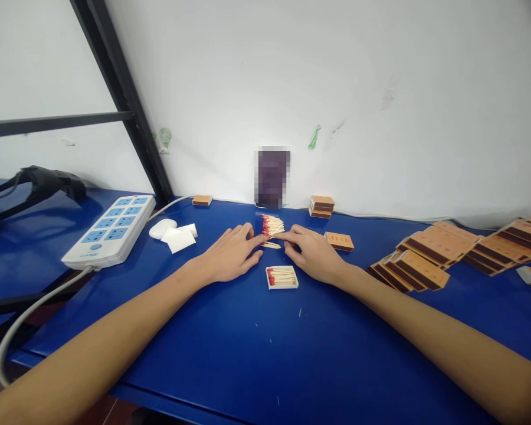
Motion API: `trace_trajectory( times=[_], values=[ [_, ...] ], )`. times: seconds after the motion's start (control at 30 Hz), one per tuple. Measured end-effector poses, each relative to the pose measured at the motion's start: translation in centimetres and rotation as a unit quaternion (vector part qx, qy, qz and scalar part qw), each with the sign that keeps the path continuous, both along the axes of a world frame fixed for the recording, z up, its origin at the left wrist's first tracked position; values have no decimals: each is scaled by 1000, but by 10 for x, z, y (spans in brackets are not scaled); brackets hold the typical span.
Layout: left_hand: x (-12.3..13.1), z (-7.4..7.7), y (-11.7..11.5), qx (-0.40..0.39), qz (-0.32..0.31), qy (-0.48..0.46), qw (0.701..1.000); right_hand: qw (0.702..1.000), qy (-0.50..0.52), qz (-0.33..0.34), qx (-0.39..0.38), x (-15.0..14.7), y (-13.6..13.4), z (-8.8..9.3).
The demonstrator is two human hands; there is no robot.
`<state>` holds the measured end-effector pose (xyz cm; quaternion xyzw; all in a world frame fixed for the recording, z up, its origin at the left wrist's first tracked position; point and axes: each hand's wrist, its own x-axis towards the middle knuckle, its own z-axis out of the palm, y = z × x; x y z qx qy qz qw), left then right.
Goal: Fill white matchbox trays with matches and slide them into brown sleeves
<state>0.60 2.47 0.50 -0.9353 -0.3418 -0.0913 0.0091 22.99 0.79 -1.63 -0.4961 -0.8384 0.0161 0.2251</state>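
Note:
A loose pile of red-tipped matches [273,225] lies on the blue table, with a few matches apart at its near side. My left hand [233,252] rests at the left of the pile, fingers spread, its index fingertip touching the matches. From the right, my right hand [312,251] reaches the pile with its index fingertip on the matches and its thumb apart. Nearer to me, between the wrists, sits a white matchbox tray [282,277] with matches lying in it. A closed matchbox [338,241] is just beyond my right hand.
Many matchboxes [442,242] spread across the right side. Three stacked boxes [321,206] and a single box [202,200] stand by the wall. A power strip [110,231], a white mouse-like object [162,228] and white paper [179,238] lie left. A blurred dark rectangle [272,178] leans centrally.

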Motion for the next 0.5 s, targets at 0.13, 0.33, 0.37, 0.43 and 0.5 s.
trace_trajectory(
  times=[0.13,0.33,0.37,0.43,0.5],
  values=[
    [1,0,0,19,-2,19,1000,1000,1,-1,-3,0,0,0],
    [2,-1,-1,39,-5,34,999,1000,-2,-2,-4,0,0,1],
    [2,-1,-1,40,-5,34,999,1000,-1,-2,-2,0,0,1],
    [2,-1,-1,41,-5,32,999,1000,3,-1,1,0,0,1],
    [2,0,-1,42,-5,31,999,1000,9,4,5,0,0,0]
  ],
)
